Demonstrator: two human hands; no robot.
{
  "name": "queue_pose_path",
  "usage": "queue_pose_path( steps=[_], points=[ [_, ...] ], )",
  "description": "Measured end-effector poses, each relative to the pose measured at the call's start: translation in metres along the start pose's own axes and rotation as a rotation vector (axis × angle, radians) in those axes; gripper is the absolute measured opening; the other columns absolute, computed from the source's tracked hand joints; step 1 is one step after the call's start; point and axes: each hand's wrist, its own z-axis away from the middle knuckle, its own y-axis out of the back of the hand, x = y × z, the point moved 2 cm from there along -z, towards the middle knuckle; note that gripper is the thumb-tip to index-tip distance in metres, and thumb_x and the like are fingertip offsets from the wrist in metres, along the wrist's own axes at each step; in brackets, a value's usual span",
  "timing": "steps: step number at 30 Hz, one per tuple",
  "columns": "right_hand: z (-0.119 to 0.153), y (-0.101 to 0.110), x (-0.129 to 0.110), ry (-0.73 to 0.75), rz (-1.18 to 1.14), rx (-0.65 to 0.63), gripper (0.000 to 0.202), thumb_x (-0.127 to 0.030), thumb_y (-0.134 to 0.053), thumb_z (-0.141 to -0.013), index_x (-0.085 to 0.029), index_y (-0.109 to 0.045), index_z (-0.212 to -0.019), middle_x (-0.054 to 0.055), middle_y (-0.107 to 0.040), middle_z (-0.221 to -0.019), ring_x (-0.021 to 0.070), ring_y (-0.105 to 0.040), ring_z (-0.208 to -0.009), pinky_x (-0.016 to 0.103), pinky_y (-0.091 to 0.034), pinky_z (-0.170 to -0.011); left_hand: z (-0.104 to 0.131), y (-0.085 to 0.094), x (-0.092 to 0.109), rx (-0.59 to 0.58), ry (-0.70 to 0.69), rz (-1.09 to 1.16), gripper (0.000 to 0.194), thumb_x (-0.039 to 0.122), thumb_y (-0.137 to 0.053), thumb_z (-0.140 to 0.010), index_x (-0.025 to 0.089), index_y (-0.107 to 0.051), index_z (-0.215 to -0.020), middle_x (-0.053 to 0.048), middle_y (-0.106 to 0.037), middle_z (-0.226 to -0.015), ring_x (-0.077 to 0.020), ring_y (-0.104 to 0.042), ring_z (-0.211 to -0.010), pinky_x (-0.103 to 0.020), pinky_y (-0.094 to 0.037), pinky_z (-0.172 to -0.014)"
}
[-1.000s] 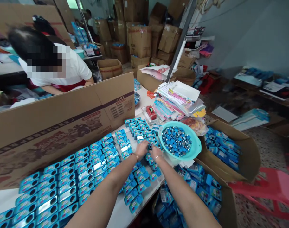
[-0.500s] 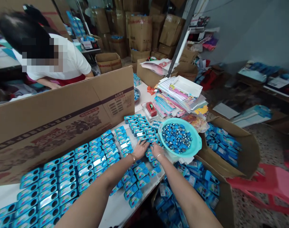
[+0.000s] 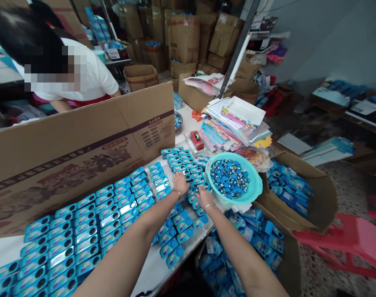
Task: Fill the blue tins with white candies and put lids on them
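Rows of small blue tins (image 3: pixel 89 237) with dark round holes or blue discs on top cover the white table (image 3: pixel 144 274). My left hand (image 3: pixel 180 184) rests on the tins near the middle, its fingers spread over their tops. Just right of it, my right hand (image 3: pixel 204 197) touches tins beside the bowl, fingers bent together; whatever is between them is too small to make out. A turquoise bowl (image 3: pixel 256 187) full of round blue and silver discs (image 3: pixel 229 177) stands right of my right hand.
A cardboard panel (image 3: pixel 83 152) stands along the far left edge, a person (image 3: pixel 92 72) behind it. Papers (image 3: pixel 237 117) and a red tape dispenser (image 3: pixel 196 140) lie beyond the bowl. Open cartons (image 3: pixel 324 206) of blue tins and a red stool (image 3: pixel 345 239) are at the right.
My left hand has moved slightly left and up, away from my right hand, which has barely moved. The person behind the panel has shifted left.
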Motion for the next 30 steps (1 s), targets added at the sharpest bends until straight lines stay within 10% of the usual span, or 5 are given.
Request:
queue_pose_path(
  steps=[9,30],
  points=[
    [-0.014,-0.001,0.016,-0.169,-0.299,0.061,0.027,-0.026,-0.053,-0.09,-0.02,-0.062,-0.115,0.003,-0.069,-0.089,0.0185,-0.064,-0.083,0.024,-0.043,-0.07,-0.01,-0.003,0.011,-0.036,0.036,-0.062,0.065,0.028,-0.079,-0.066,0.013,-0.047,-0.121,-0.018,-0.051,-0.128,-0.0326,-0.047,-0.12,-0.038,-0.04,-0.095],
    [-0.03,0.026,-0.008,-0.304,-0.034,-0.123,0.045,-0.044,-0.069,-0.08,-0.017,-0.063,-0.116,0.017,-0.068,-0.117,0.0295,-0.065,-0.108,0.033,-0.049,-0.079,-0.018,-0.015,0.005,-0.065,0.361,0.047,0.137,0.034,-0.09,-0.048,0.011,-0.005,-0.153,-0.03,-0.002,-0.16,-0.0464,-0.004,-0.147,-0.058,-0.019,-0.115]
  ],
)
